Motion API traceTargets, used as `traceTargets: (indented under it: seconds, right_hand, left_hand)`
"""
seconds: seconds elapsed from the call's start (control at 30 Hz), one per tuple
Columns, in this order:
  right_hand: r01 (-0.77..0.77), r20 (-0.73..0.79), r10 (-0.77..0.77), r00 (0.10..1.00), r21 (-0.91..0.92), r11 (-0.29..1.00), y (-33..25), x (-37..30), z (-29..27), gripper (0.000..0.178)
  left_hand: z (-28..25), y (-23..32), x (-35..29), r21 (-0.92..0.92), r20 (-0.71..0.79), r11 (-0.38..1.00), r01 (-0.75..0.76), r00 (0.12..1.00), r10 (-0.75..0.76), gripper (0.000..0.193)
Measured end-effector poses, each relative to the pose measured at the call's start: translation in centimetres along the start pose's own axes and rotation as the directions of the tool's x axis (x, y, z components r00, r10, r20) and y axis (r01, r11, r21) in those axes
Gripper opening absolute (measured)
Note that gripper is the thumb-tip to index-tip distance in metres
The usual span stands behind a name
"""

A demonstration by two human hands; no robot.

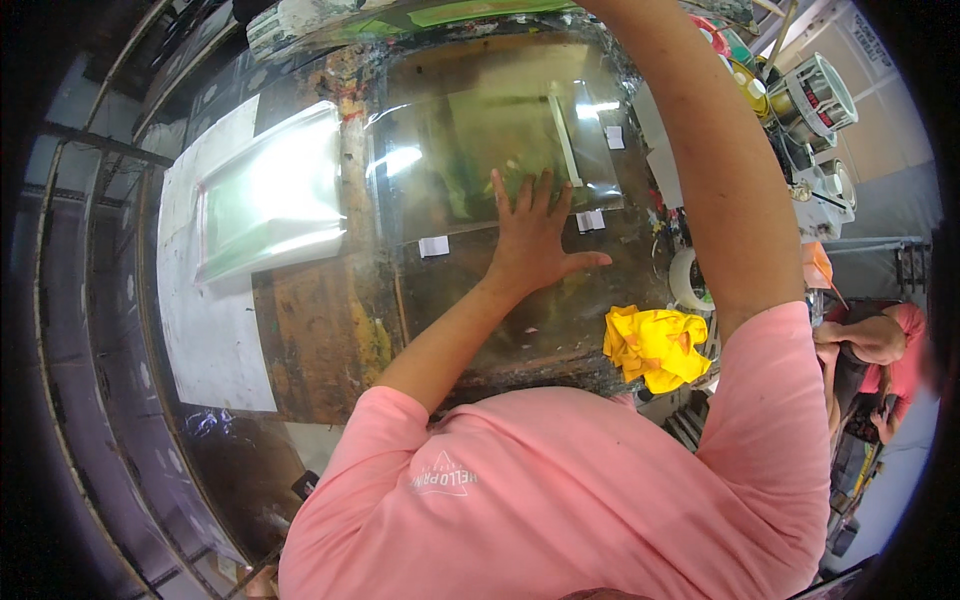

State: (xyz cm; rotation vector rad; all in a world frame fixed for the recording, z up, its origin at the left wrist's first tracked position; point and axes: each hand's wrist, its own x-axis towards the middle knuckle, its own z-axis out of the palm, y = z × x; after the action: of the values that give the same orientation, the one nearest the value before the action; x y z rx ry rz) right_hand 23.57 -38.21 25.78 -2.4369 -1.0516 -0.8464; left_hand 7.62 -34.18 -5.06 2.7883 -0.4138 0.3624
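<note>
My left hand (532,238) lies flat with its fingers spread on the near part of a clear plastic sheet (455,140). The sheet rests on a dark, stained worktable (470,340). Just beyond my fingertips, toward the right, a narrow pale strip (565,145) runs along the sheet. Small white paper tabs sit around its edges: one tab (434,246) left of my hand, another tab (591,220) by my thumb, a third tab (614,137) farther right. My right arm (725,150) stretches forward past the upper edge, so the right hand is out of the picture.
At the left, a stack of glossy clear sheets (270,195) lies on white paper (215,345). A crumpled yellow cloth (655,347) is near the right front, beside a tape roll (688,280). Cans (815,100) stand far right. Another person (885,345) sits there. Metal bars (95,300) line the left.
</note>
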Motion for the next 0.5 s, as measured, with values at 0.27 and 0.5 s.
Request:
traceTargets:
  seconds: [0.27, 0.5]
  right_hand:
    - [-0.008, -0.013, 0.008, 1.000, -0.021, 1.000, -0.5, -0.1, 0.3, 0.063]
    - [0.005, -0.060, -0.006, 0.998, -0.012, 1.000, -1.0, -1.7, 0.4, 0.060]
  left_hand:
    - [0.2, -0.1, -0.1, -0.011, -0.004, 1.000, -0.018, 1.000, 0.018, 0.124]
    - [0.5, 0.4, -0.9, -0.002, -0.054, 1.000, -0.008, 0.999, 0.008, 0.122]
